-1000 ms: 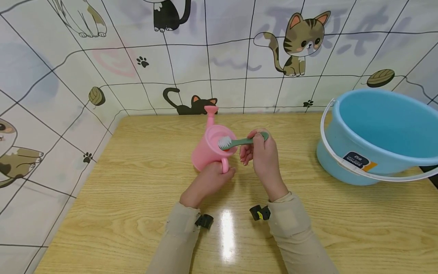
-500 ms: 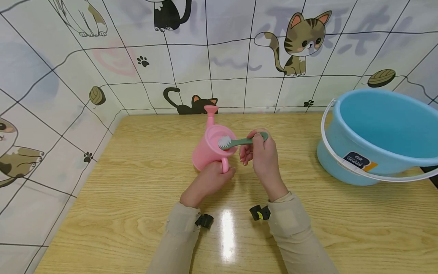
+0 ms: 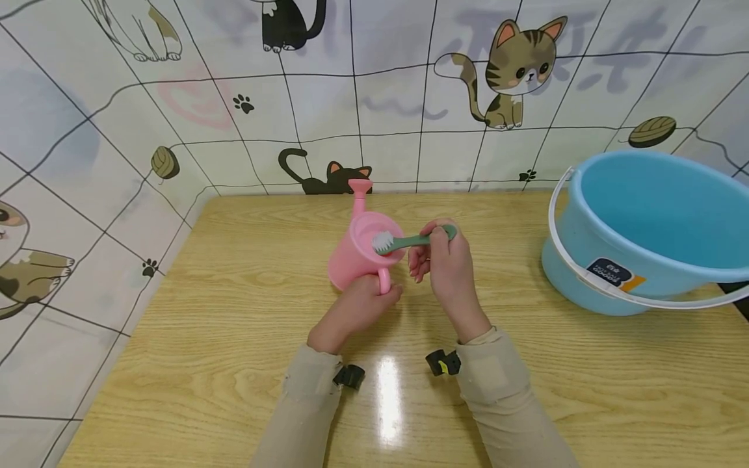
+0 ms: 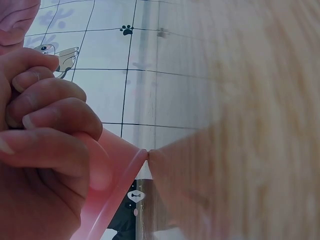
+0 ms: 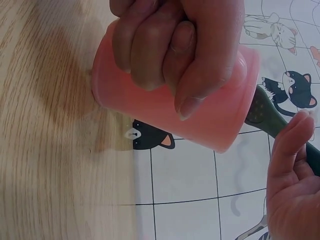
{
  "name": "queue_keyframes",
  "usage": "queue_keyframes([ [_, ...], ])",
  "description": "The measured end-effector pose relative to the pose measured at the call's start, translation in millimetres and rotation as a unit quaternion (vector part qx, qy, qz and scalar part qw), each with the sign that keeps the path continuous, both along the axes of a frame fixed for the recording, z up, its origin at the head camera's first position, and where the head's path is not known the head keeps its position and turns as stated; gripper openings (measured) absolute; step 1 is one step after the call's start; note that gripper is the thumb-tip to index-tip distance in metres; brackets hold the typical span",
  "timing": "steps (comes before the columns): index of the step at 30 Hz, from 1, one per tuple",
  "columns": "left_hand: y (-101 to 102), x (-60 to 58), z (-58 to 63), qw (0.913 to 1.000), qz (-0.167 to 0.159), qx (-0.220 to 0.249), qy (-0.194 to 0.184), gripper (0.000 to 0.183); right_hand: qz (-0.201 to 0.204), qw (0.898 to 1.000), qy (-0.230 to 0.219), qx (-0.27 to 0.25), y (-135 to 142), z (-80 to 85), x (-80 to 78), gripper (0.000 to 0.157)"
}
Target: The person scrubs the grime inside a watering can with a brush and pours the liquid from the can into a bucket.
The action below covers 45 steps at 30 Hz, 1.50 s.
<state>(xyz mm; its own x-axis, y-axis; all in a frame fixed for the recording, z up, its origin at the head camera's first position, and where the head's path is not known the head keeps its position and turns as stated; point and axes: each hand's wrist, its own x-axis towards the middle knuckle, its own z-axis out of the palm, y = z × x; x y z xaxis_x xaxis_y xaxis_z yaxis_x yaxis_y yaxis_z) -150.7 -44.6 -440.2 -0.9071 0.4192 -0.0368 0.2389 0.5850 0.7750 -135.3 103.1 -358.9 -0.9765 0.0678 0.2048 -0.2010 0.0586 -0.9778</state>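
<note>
From the head view, my left hand [image 3: 358, 305] is closed around the handle of a pink watering can [image 3: 353, 261], my fingers largely hidden behind it. My right hand [image 3: 450, 266] pinches the handle of a green brush [image 3: 413, 241], shaped like a toothbrush, between thumb and fingers. The can stands in front of me on the wooden bench [image 3: 234, 292], leaning over: its long axis runs from the base, lower left, to the mouth, upper right, and its spout [image 3: 359, 200] points away toward the cat-patterned wall covering [image 3: 398, 104]. The brush lies crosswise, its white bristles [image 3: 383, 242] at the left end, over the can's mouth; whether they touch the inside I cannot tell. A blue bucket [image 3: 591, 237] stands well apart to my right. Compared with half a second ago, both hands, the can and the brush keep their places; only the whole scene sits a touch higher in view.

From the left wrist, my left fingers are curled tightly in front of the can, whose tilted base meets its own reflection in the bench at one edge.

From the right wrist, the can slants with its mouth off the bench, and the brush head reaches its rim, the handle running back into my right hand.
</note>
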Motion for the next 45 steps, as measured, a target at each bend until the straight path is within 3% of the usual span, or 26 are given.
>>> queue_keyframes([
  [20,-3.0,0.7,-0.1,0.9996,-0.004,0.022,-0.017,0.038,0.006,1.000,-0.006,-0.001,-4.8,-2.4,-1.3,0.020],
  [45,-5.6,-0.4,-0.2,0.9994,-0.014,0.028,-0.010,0.036,0.019,1.000,-0.016,-0.018,-7.6,-7.8,-5.6,0.020],
])
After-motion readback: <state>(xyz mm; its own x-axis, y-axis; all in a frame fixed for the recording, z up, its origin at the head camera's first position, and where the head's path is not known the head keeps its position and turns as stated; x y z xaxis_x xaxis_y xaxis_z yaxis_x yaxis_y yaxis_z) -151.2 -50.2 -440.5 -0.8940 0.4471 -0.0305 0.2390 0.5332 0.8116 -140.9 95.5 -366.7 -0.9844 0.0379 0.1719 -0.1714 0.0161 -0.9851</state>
